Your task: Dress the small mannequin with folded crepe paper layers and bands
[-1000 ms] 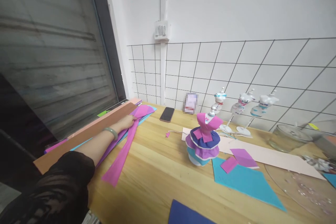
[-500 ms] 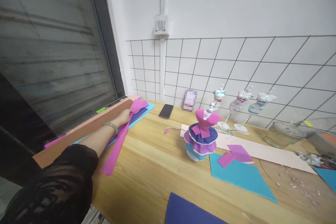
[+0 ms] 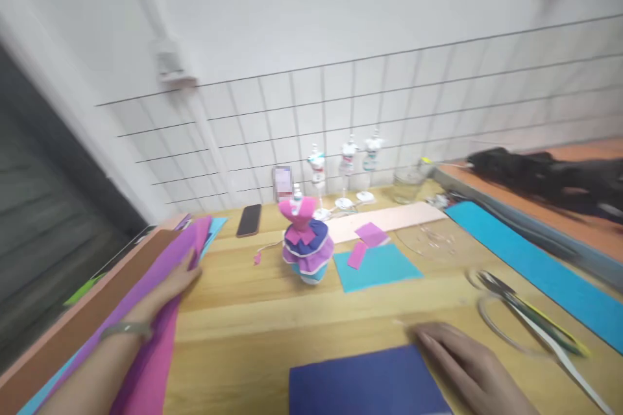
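My left hand (image 3: 178, 279), a bangle on its wrist, lies on a long purple-and-magenta fabric strip (image 3: 160, 331) at the table's left side. Its fingers look stretched out over the strip, though blurred. My right hand (image 3: 462, 356) rests with fingers extended at the right edge of a navy blue sheet (image 3: 360, 379) near the front. In the middle stands a small dress form (image 3: 306, 240) wearing a pink bodice and a tiered navy, purple and blue skirt. Right of it, small purple and pink pieces (image 3: 365, 243) lie on and beside a turquoise sheet (image 3: 384, 272).
A phone (image 3: 249, 220) lies at the back left. Several white dress forms (image 3: 346, 172) stand near the wall grid. Scissors (image 3: 535, 318) and a long blue strip (image 3: 530, 259) are at right, beside an orange-topped surface (image 3: 452, 175) bearing dark cloth. A glass jar (image 3: 407, 183) stands behind.
The view has swung right. The magenta strip, earlier in my left hand, now lies along the stack with purple fabric showing under the hand. My right hand has come into view.
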A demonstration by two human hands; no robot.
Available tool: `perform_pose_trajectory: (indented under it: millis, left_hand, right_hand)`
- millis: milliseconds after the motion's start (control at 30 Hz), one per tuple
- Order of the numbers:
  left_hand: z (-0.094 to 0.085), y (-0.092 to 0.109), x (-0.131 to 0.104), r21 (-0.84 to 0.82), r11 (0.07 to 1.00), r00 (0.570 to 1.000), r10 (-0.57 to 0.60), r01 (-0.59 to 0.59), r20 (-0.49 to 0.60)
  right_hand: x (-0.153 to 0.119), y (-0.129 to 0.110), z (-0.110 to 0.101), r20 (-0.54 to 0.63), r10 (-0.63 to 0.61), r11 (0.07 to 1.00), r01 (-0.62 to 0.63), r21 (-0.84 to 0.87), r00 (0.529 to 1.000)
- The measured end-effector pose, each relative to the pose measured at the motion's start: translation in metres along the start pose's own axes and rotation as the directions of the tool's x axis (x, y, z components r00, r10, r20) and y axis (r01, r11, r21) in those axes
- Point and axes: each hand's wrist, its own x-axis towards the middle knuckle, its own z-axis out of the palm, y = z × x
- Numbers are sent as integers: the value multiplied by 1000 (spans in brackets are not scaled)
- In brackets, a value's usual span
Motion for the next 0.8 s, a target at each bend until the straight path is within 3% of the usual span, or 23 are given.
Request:
perform_pose_trajectory:
  millis: [67,133,267,400,533,667,800]
  left_hand:
    - [-1,-4,6,-112,990,994,-98,91,-53]
    - [-1,-1,8,-107,987,984,-132,119,-120]
    - [2,42,-16,-3,1000,974,-9,9,-226]
    - [17,112,-68,-170,972,986,158,-164,-47]
    - [34,169,-114,-265,909,924,362,-322,120]
    - [41,200,-143,-318,880,846,446,-353,293]
    - [44,213,-157,-333,877,817,456,-346,352]
  right_hand:
    - [3,-3,-2,17,19,998,-21,61,1000]
    - [4,-4,-4,12,12,996,-13,88,1000]
    - [6,-5,-7,47,-10,992,4,127,999]
    - [8,-7,-12,130,-27,996,15,87,991]
    - [12,-11,-14,213,-47,999,51,-10,976]
    - [14,-13,-9,279,-52,994,78,-80,959]
    - [14,-12,-3,303,-47,994,75,-81,952]
